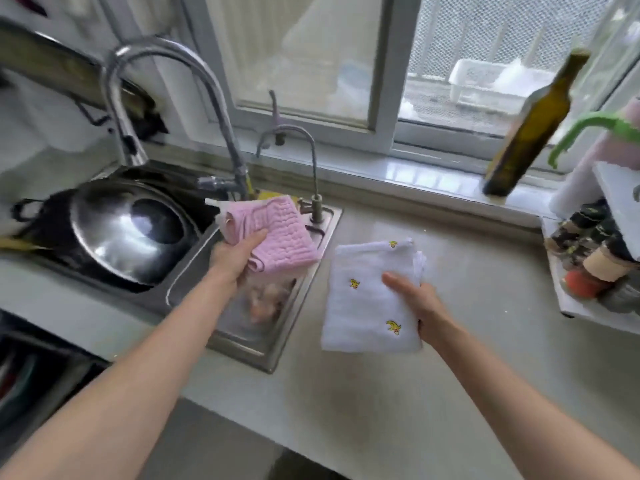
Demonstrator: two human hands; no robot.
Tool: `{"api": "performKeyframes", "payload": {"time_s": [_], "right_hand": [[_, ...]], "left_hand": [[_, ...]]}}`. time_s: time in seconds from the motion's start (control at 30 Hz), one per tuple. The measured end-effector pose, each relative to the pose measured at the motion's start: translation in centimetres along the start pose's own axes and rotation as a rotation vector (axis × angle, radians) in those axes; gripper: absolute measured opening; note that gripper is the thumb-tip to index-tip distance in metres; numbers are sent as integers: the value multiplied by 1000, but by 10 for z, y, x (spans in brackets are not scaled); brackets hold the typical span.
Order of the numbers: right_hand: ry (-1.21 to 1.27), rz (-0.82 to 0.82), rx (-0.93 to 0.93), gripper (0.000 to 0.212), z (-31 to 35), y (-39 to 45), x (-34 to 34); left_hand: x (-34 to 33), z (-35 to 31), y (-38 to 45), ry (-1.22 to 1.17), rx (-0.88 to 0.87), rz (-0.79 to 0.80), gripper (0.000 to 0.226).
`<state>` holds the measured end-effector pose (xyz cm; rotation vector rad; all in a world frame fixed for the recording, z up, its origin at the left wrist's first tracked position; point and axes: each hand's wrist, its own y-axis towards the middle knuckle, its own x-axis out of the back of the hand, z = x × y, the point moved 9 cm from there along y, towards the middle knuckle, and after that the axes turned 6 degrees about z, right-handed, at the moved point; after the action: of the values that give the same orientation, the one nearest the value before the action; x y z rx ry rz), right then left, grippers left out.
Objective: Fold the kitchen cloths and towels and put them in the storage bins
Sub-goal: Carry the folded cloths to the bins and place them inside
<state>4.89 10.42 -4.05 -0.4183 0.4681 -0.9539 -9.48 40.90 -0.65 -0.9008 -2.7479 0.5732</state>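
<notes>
Over the sink's edge (304, 271) your left hand (235, 258) grips a folded pink cloth (273, 230), your right hand (415, 303) pinches a folded white towel (367, 306); binning remains, no bins visible.

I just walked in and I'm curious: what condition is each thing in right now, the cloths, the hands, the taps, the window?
pink cloth: folded, held up over the sink
left hand: grips the pink cloth
white cloth: folded, held over the counter
right hand: holds the white cloth's edge
big tap: no water running
small tap: no water running
wok: sitting in the sink
window: shut
dark bottle: upright on the sill
</notes>
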Motion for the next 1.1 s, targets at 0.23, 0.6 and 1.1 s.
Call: {"api": "performKeyframes", "payload": {"time_s": [0.23, 0.6, 1.1], "right_hand": [[-187, 245, 92, 22, -7, -21, -216], [-468, 682, 86, 30, -160, -145, -599], [-518, 1313, 203, 8, -270, -314, -1007]], "left_hand": [[237, 37, -76, -151, 43, -176, 63], [630, 142, -266, -269, 34, -546, 86], [916, 199, -470, -165, 118, -1225, 33]]}}
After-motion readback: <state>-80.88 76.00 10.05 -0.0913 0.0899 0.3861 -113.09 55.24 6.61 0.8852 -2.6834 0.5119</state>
